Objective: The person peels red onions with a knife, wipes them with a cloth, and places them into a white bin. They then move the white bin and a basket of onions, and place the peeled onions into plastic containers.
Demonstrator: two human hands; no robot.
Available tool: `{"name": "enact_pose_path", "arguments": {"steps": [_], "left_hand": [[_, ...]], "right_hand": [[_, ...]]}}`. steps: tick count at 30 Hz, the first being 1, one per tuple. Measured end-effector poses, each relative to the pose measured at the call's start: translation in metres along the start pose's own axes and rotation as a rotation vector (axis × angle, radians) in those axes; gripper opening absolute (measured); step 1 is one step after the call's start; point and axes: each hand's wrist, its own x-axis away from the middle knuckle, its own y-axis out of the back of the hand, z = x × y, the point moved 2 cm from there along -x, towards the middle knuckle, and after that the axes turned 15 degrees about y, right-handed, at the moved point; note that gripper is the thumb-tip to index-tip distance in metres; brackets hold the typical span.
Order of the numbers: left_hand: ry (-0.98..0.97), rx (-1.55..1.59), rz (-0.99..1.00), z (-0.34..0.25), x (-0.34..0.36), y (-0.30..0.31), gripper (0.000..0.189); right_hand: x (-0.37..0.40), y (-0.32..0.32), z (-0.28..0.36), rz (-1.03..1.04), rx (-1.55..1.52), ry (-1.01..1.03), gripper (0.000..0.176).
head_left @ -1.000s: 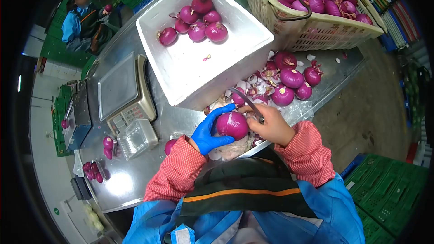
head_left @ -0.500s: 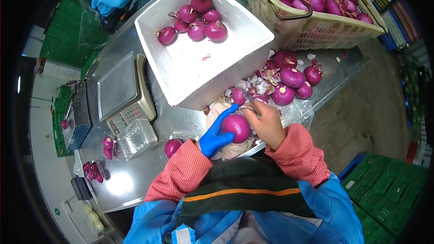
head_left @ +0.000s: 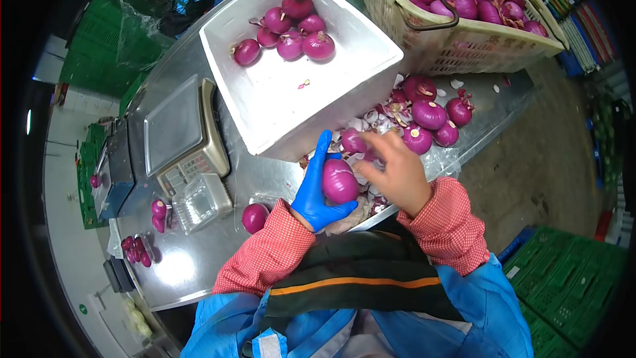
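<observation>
- The table [head_left: 205, 245] carries the goods around the hands, probably to spare reaching; its near edge runs by the apron, its right edge slants to the far right.
- The crate [head_left: 464, 56], heaped with onions, stands far right, likely as stock within reach; its near wall leaves little room beside the box.
- The box [head_left: 318, 126] sits just beyond the hands, mouth up, presumably for easy access; seven onions gather toward its far end, white floor shows at its near end, and its near rim bounds forward movement.
- The scale [head_left: 175, 129] stands left of the box, keypad toward the near side, seemingly for easy reading; a metal strip separates the two.
- The right hand [head_left: 402, 176] hovers beside the held onion, thumb and forefinger spread; whether its hidden fingers grip anything, I cannot tell.
- The left hand [head_left: 313, 200], gloved, curls around the onion's left and near sides, apparently to steady it.
- The tub [head_left: 202, 204] rests near the scale.
- The held onion [head_left: 340, 181] is above the table's near edge, perhaps so scraps drop there.
- Peels [head_left: 374, 121] crowd the gap between box and hands.
</observation>
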Motion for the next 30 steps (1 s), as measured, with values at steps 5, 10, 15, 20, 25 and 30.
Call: {"name": "enact_pose_path", "arguments": {"steps": [5, 10, 15, 20, 25, 30], "left_hand": [[0.010, -0.060, -0.043, -0.003, -0.002, -0.009, 0.119], [0.069, -0.101, -0.072, -0.003, 0.004, -0.007, 0.118], [-0.009, 0.082, -0.052, 0.000, 0.016, 0.009, 0.110], [0.136, 0.937, 0.150, 0.037, 0.028, 0.013, 0.097], [0.218, 0.563, 0.093, 0.050, 0.060, 0.043, 0.093], [0.274, -0.340, -0.095, 0.057, 0.100, 0.095, 0.099]], "right_hand": [[-0.001, -0.012, 0.018, 0.144, 0.060, 0.080, 0.031], [-0.003, -0.015, 0.027, 0.124, 0.181, 0.095, 0.016], [0.019, -0.030, -0.009, 0.182, -0.020, -0.056, 0.015], [0.017, -0.029, -0.001, 0.155, -0.126, -0.175, 0.023], [0.013, -0.041, 0.010, 0.245, -0.295, -0.137, 0.026], [0.033, -0.064, 0.017, 0.308, -0.317, -0.159, 0.021]]}}
